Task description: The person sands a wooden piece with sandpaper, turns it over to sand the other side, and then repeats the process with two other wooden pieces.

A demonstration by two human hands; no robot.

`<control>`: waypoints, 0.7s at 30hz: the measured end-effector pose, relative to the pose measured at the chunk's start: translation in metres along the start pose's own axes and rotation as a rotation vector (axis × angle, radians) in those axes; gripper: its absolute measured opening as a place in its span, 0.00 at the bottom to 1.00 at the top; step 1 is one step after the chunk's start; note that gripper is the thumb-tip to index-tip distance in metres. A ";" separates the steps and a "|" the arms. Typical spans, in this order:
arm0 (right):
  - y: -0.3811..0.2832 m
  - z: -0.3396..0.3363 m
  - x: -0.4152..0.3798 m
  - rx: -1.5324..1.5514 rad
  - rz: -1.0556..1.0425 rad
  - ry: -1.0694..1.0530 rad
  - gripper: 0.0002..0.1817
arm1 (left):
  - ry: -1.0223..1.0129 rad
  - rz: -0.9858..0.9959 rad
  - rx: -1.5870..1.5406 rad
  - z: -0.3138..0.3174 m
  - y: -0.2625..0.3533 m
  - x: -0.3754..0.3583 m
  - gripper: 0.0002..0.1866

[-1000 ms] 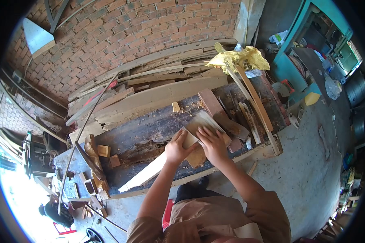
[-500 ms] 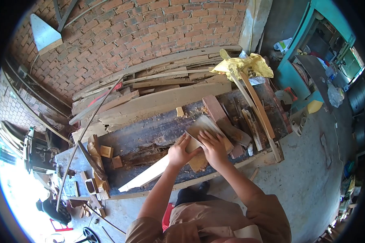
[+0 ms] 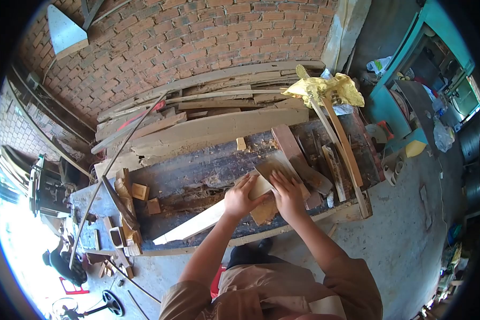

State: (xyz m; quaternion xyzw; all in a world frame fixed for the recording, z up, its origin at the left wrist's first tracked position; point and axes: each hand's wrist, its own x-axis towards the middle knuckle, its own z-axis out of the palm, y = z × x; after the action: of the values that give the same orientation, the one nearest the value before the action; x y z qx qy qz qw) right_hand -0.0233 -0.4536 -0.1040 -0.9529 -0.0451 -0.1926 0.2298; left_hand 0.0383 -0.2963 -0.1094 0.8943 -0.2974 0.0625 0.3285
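A long pale board [image 3: 194, 224] lies slantwise across the workbench, its narrow end pointing left. My left hand [image 3: 241, 197] is closed over the board near its wider end, fingertips at the far edge and thumb stretched toward my other hand. Right beside it, my right hand [image 3: 289, 198] lies with fingers spread flat on a thin grey-brown sheet [image 3: 278, 161], which looks like a flap of stiff paper or thin wood. What lies under the sheet is mostly hidden. A yellowish wood piece [image 3: 265, 213] shows below the hands.
The dark, worn workbench [image 3: 197, 165] carries a reddish plank [image 3: 284, 140], small wood blocks [image 3: 140, 191] and long slats [image 3: 346, 152] at the right. Stacked boards [image 3: 213, 128] line the brick wall. A yellow sack [image 3: 328, 90] sits at the back right. A thin rod [image 3: 117, 152] slants across the left.
The view has shifted slightly. My hands and the sheet sit a little farther right, and the sheet, blurred before, is sharper. The board keeps its place on the bench.
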 end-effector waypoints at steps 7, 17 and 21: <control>-0.016 -0.005 0.023 -0.073 0.017 -0.063 0.19 | 0.019 0.011 0.029 0.003 -0.004 0.000 0.36; -0.010 -0.020 -0.029 -0.008 0.015 -0.082 0.16 | -0.007 0.009 -0.032 -0.004 0.000 0.001 0.35; -0.015 -0.014 -0.001 0.070 0.093 -0.109 0.17 | 0.005 -0.074 -0.026 0.001 -0.005 0.002 0.35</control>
State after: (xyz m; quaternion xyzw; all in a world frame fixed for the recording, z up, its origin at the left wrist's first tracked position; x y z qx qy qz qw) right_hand -0.0311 -0.4464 -0.0868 -0.9545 -0.0198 -0.1279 0.2688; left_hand 0.0431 -0.2947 -0.1123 0.9003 -0.2640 0.0485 0.3426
